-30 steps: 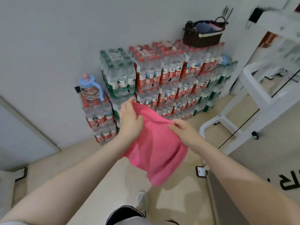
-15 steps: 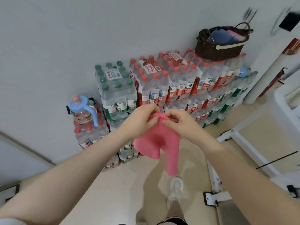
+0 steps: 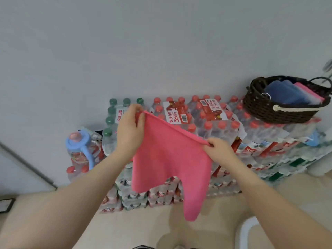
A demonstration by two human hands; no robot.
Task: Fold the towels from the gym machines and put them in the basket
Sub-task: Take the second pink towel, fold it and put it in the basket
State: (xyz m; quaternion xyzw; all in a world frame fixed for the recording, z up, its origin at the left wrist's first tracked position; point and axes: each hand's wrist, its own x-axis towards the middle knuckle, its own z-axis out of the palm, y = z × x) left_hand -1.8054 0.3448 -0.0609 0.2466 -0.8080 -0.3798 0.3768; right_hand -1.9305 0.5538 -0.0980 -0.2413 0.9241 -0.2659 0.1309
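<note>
Now left hand (image 3: 129,133) and right hand (image 3: 218,150) pinch pink towel (image 3: 170,162), top edge sloping down-right.

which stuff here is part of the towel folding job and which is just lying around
Part of the job:
- pink towel, pinched along its top edge by the left hand and right hand
- basket, with folded towels inside

Just lying about:
- packs of water bottles
- blue-capped jug

I see the towel (image 3: 170,159) stretched between my left hand (image 3: 129,133) and right hand (image 3: 218,150), before the stacked bottle packs (image 3: 212,126), with the basket (image 3: 280,106) on them at right and folded towels (image 3: 291,94) in it.
</note>
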